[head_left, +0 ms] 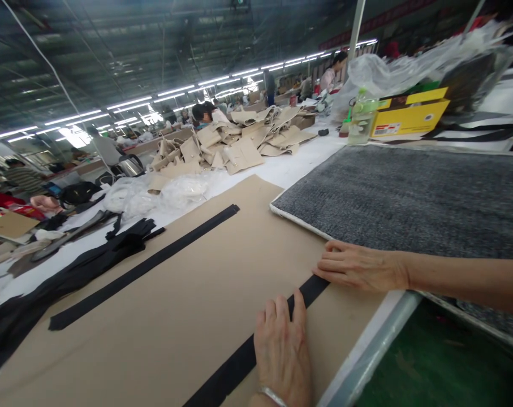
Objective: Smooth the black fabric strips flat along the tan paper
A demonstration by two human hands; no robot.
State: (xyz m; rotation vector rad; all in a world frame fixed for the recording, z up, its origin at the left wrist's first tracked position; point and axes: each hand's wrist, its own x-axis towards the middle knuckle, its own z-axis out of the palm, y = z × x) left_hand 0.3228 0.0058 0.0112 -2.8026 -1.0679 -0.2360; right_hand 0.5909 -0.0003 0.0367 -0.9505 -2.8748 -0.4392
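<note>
A large tan sheet (256,249) lies flat on the table, with two black strips across it. My left hand (281,350), a silver bangle at its wrist, rests over the nearer black strip (235,362), its fingers spread and stretched out on it. At the upper end of this strip is my right hand (358,265), its bent fingers close together on the strip; its thumb is hidden. The farther black strip (146,265) lies apart from both hands, near the sheet's far edge.
A grey fabric-covered board (409,198) overlaps the sheet at right. Black cloth strips (82,265) are bunched at left. Behind are clear plastic (175,192) and a pile of tan pieces (235,141). A bottle (363,118) and yellow box (409,116) stand at the back right.
</note>
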